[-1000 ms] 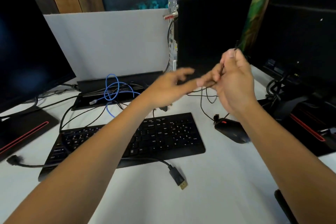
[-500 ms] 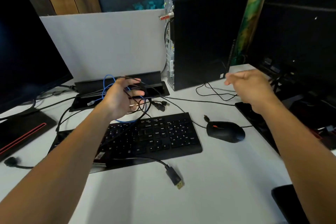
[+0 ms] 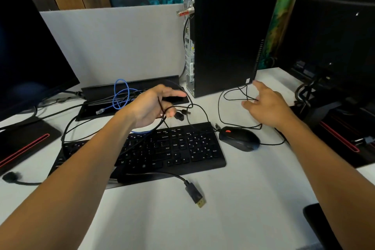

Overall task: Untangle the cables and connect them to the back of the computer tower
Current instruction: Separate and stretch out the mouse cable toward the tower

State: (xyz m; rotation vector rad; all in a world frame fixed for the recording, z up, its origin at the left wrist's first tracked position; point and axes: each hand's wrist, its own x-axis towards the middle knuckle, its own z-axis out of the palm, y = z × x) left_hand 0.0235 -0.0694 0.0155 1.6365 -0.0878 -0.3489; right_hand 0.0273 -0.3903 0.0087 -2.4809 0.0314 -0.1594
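The black computer tower (image 3: 227, 42) stands upright at the back of the white desk, its port panel (image 3: 188, 50) facing left. My left hand (image 3: 151, 105) is above the keyboard's far edge, fingers curled around a bundle of black cables (image 3: 162, 107). A blue network cable (image 3: 121, 95) loops just left of that hand. My right hand (image 3: 267, 103) hovers open, fingers spread, over the thin black mouse cable (image 3: 229, 97) lying in loops in front of the tower. A black cable with a gold-tipped plug (image 3: 195, 195) lies at the front.
A black keyboard (image 3: 162, 148) and black mouse (image 3: 239, 138) sit mid-desk. A black cable tray (image 3: 129, 91) lies by the grey divider. Monitors stand at the left (image 3: 30, 57) and right (image 3: 334, 46). A dark object (image 3: 316, 223) sits at the desk's front right edge.
My right hand let go of the thin cable it held up and dropped toward the desk. My left hand moved left and took hold of the black cable bundle.
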